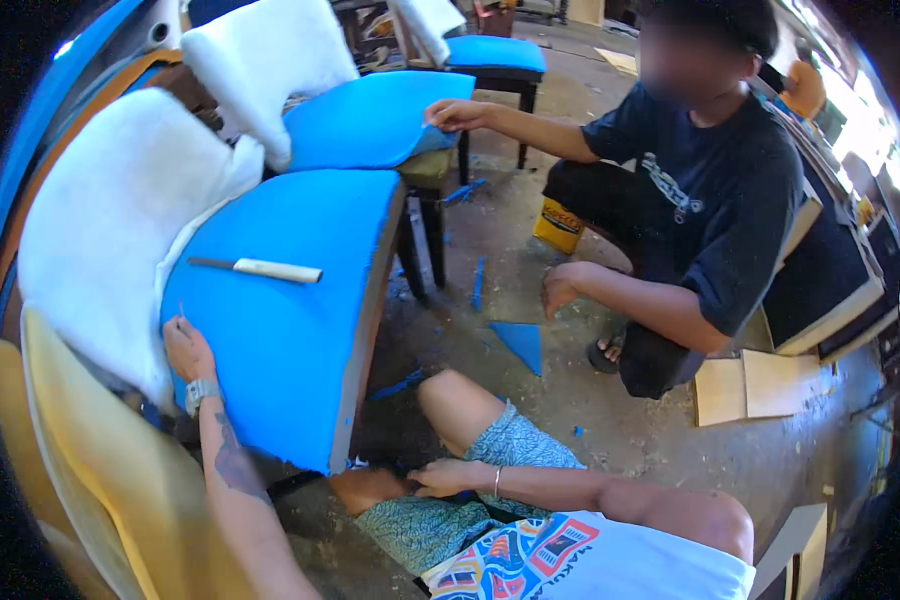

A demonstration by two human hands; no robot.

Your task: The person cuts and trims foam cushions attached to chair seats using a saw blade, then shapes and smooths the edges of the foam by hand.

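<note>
A chair seat topped with blue foam stands in front of me. My left hand, with a watch at the wrist, lies at the foam's left edge beside the white padded backrest; its fingers rest on the blue surface. A knife with a pale handle and dark blade lies on the foam, apart from both hands. Low by the seat's front corner, my right hand, with a bracelet at the wrist, is closed next to my leg. What it holds, if anything, is hidden.
A co-worker crouches at the right, one hand on a second blue foam seat. A yellow can and blue foam scraps are on the floor. Wooden boards lie at the right, and yellowish foam stands at the left.
</note>
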